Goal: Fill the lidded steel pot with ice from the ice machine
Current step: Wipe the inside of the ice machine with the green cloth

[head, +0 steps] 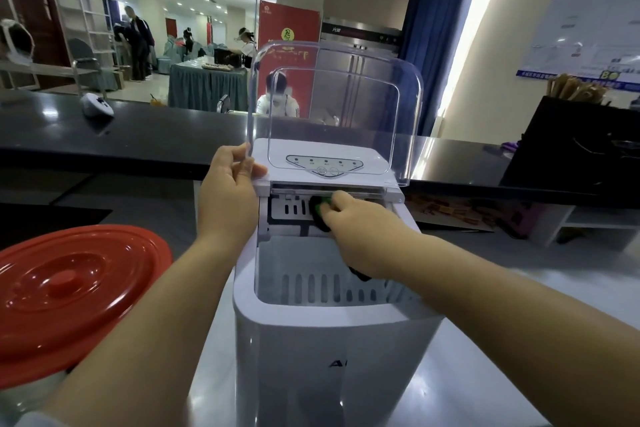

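1. Dead centre on the surface (502, 374) stands the white ice machine (332, 340), its clear lid (336, 107) tipped up and back.
2. My left hand (230, 180) pinches the lid's left edge near the hinge, thumb and fingers closed on the plastic.
3. My right hand (360, 236) reaches into the machine's open top, grip curled round a dark scoop (320, 215) with a green part at its upper end.
4. Inside, the slotted white ice basket (329, 284) sits below the right hand; I cannot tell if ice is in it.
5. Control panel (325, 165) with small buttons shows through the raised lid, behind both hands.
6. Red lid (69, 291) lies at lower left, just beside my left forearm; whatever is under it is hidden, so I see no steel of the pot.
7. The raised lid partly screens the view beyond; my right forearm crosses the basket's right side.
8. Beyond the machine runs a long black counter (138, 135) with a small white object (97, 106) on it at left.
9. Black box (581, 149) with wooden sticks (575, 88) stands far right.
10. Room: red banner (289, 35), blue curtain (436, 45), a wall poster (595, 28), draped tables (207, 83) and several people in the background, one person seated behind the lid.
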### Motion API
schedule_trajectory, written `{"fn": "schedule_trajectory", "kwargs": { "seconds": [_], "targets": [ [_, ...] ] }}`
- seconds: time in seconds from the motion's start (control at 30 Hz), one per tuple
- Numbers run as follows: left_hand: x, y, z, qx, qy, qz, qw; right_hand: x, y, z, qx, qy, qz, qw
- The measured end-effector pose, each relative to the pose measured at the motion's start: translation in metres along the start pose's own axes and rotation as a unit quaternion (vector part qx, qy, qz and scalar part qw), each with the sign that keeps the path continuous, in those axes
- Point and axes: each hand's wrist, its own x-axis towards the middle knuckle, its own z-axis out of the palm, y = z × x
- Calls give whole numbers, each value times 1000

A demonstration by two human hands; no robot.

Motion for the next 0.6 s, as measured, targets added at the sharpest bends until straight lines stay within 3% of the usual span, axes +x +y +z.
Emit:
{"fn": "schedule_trajectory", "kwargs": {
  "seconds": [0.33,0.43,0.6],
  "targets": [
    [-1,-3,-2,-21,-12,-10,1000,-12,20,-3,-15,-49,89,995],
    [-1,-4,-4,-26,-18,-12,999,-11,22,0,32,-30,50,998],
    [1,-6,-4,-43,-28,-12,999,-15,5,-10,204,31,-27,978]
  ]
}}
